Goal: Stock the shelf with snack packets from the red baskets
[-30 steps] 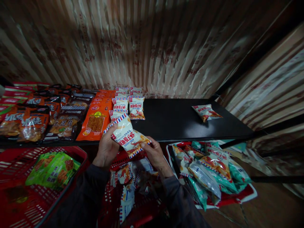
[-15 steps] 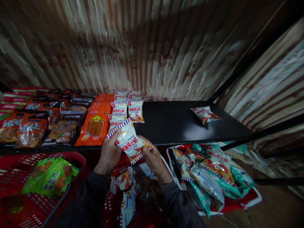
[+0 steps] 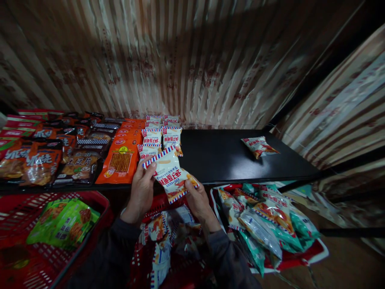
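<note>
A white snack bag (image 3: 170, 174) with red lettering and a striped edge is held between both hands, tilted, over the front edge of the black shelf (image 3: 216, 156). My left hand (image 3: 140, 194) grips its upper left corner, thumb on the front. My right hand (image 3: 198, 200) pinches its lower right side. Just behind it, matching white bags (image 3: 172, 140) stand in two short rows on the shelf, the front left one partly covered by the held bag. One more such bag (image 3: 260, 147) lies alone at the shelf's right.
Orange packets (image 3: 120, 156), brown bags (image 3: 78, 162) and black-orange bags (image 3: 42, 162) fill the shelf's left. Below are a red basket with green packets (image 3: 64, 222), a middle basket with bags (image 3: 161, 233), and a right basket of white and teal bags (image 3: 270, 220). Striped sheeting hangs behind.
Both hands have moved slightly right and up with the bag, which is still held between them. The other bags on the shelf look unchanged.
</note>
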### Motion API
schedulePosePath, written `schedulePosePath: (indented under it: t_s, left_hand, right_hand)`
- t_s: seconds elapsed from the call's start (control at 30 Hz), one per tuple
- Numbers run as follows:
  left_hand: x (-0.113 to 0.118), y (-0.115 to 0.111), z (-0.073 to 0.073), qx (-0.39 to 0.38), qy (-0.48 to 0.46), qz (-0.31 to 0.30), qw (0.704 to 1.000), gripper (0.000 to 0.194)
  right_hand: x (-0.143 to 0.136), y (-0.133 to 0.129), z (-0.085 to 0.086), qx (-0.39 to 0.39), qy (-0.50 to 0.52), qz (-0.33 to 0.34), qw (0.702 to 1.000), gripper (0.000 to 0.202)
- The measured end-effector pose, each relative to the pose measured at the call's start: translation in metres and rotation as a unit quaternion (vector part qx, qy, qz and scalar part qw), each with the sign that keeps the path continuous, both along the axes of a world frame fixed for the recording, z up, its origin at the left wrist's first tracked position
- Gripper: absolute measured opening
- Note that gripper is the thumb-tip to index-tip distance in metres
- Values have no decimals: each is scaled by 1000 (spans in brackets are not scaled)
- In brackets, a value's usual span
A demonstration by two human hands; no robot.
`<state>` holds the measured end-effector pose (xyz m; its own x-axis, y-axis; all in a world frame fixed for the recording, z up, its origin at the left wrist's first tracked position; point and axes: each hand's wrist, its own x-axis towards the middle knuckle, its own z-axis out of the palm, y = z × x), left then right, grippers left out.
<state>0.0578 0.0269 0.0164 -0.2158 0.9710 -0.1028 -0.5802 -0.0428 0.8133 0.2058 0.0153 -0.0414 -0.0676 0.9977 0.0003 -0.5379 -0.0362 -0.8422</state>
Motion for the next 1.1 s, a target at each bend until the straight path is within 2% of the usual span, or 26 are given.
schedulePosePath:
  t_s: [0.1,0.2,0.33,0.47,0.67,0.8,1.0,1.1]
  left_hand:
    - [2,-2,-1,-7,57,40,998,39]
    - [6,-5,2,-11,85,66,994,41]
    - [11,-12,11,20,103,20,994,39]
    - [12,-16,16,33,112,-24,993,40]
    - [12,-18,21,61,79,-39,994,45]
    - [10,-22,31,80,65,-49,994,47]
    - [5,-26,38,39,97,-30,994,42]
    - [4,-24,44,0,125,6,992,31]
  right_hand:
    - [3,1,10,25,-65,-65,995,42]
    - [3,-3,25,59,-170,-143,973,43]
    - [1,-12,40,145,-299,-228,915,39]
    - [-4,-15,39,237,-380,-284,847,35]
    - [-8,-14,36,370,-436,-295,766,48]
    - [-8,-13,39,401,-454,-302,736,56]
    - [-9,-14,35,452,-501,-300,674,61]
    - [-12,-15,32,469,-516,-288,657,58]
